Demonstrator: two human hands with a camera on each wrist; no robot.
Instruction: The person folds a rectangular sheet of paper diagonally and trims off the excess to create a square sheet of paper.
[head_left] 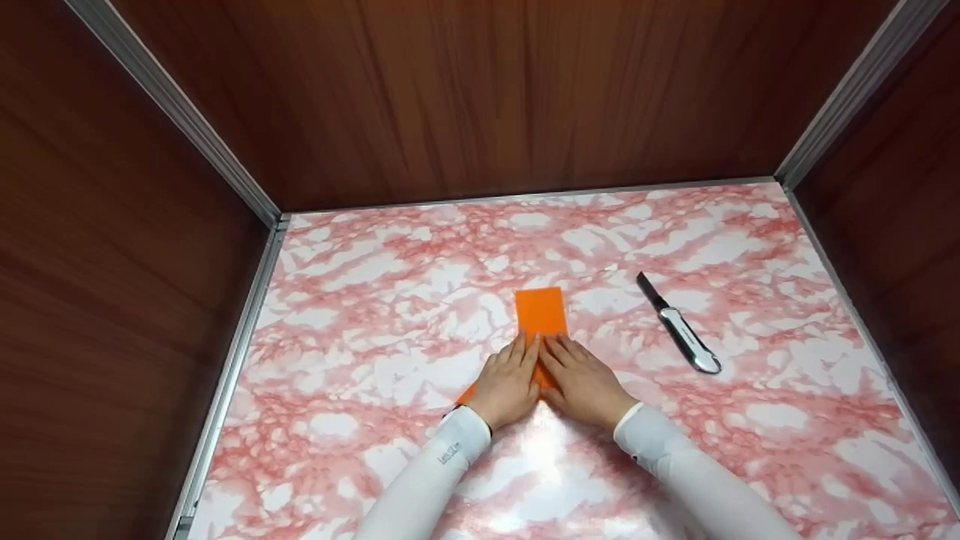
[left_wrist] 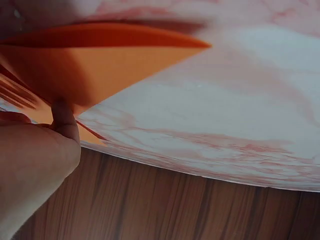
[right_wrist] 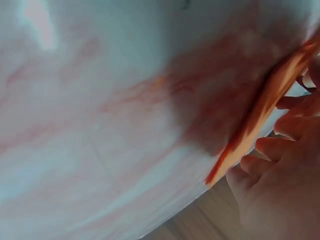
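Observation:
A folded piece of orange paper (head_left: 541, 309) lies on the table, its straight strip pointing away from me. My left hand (head_left: 508, 381) presses down on it with fingers extended, and a corner of the paper sticks out beside that wrist. In the left wrist view a folded orange flap (left_wrist: 115, 65) bulges up, its layers parted, with a fingertip against its lower edge. From the other side my right hand (head_left: 589, 379) rests on the paper, fingers stretched toward the left ones. The right wrist view shows its fingers along the paper's edge (right_wrist: 265, 120). Both palms hide the middle of the paper.
A utility knife (head_left: 688, 337) with its dark blade out lies to the right of the hands, blade pointing away. The red-and-white marbled tabletop (head_left: 375, 270) is enclosed by brown wood-grain panels (head_left: 480, 97) at the back and both sides, with metal edging.

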